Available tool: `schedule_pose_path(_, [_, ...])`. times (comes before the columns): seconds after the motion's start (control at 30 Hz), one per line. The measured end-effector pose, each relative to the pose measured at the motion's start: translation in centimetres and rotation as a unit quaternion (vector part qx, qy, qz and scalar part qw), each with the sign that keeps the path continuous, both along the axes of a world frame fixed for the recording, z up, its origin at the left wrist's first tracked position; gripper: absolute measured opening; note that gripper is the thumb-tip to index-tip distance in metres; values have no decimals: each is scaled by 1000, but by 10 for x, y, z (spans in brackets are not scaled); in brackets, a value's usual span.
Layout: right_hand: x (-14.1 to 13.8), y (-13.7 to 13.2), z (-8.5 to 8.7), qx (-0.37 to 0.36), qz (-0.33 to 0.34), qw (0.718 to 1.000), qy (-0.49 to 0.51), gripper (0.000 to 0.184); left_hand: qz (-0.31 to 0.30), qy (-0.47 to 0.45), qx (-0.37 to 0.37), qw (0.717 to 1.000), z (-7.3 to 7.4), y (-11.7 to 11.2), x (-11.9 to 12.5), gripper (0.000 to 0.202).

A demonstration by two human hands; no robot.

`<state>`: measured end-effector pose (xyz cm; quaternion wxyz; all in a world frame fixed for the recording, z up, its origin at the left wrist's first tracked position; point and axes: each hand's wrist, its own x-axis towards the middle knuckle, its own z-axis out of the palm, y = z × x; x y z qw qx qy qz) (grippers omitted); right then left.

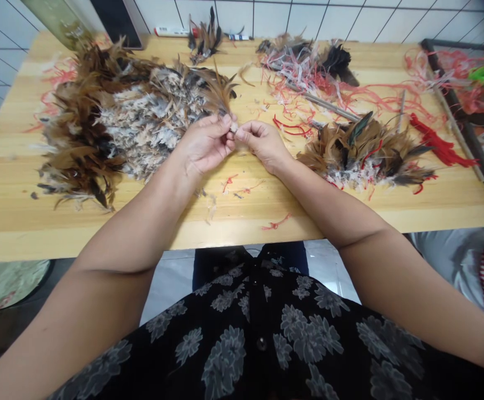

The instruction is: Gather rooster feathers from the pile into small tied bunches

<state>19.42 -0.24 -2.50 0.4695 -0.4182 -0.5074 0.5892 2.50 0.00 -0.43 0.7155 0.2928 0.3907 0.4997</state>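
Note:
My left hand [211, 139] is closed around the base of a small bunch of brown feathers [221, 91], whose tips fan up and away from me. At the quill end, the fingertips of my right hand [262, 144] are pinched together, close against the left fingers. What the right fingers hold is too small to make out. A large heap of brown, grey and cream feathers [142, 122] lies just left of my left hand. Beyond my right forearm is a pile of tied feather bunches [362, 150] with white bases and bits of red string.
Pink and white strings [287, 66] tangle at the back with a thin stick [329, 105]. A bundle of red strings [442, 141] lies right, beside a dark-framed tray [470, 133]. A marker [175, 32] rests along the tiled wall. String scraps dot the wooden table [183, 233].

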Motion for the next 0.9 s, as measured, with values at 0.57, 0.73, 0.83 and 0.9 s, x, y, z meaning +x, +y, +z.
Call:
schedule_pose_path(0.57, [6, 26, -39, 105, 15, 994, -21, 62, 15, -26, -41, 999, 11, -10, 12, 53])
schedule_pose_path(0.73, [5, 24, -40, 116, 13, 993, -34, 62, 2, -10, -25, 1000, 3, -7, 8, 51])
schedule_pose_path(0.83, [3, 23, -39, 120, 7, 991, -55, 61, 3, 3, -3, 1000, -3, -2, 3, 47])
schedule_pose_path(0.9, [3, 23, -38, 116, -4, 991, -69, 60, 8, 18, 18, 1000, -8, 3, -3, 46])
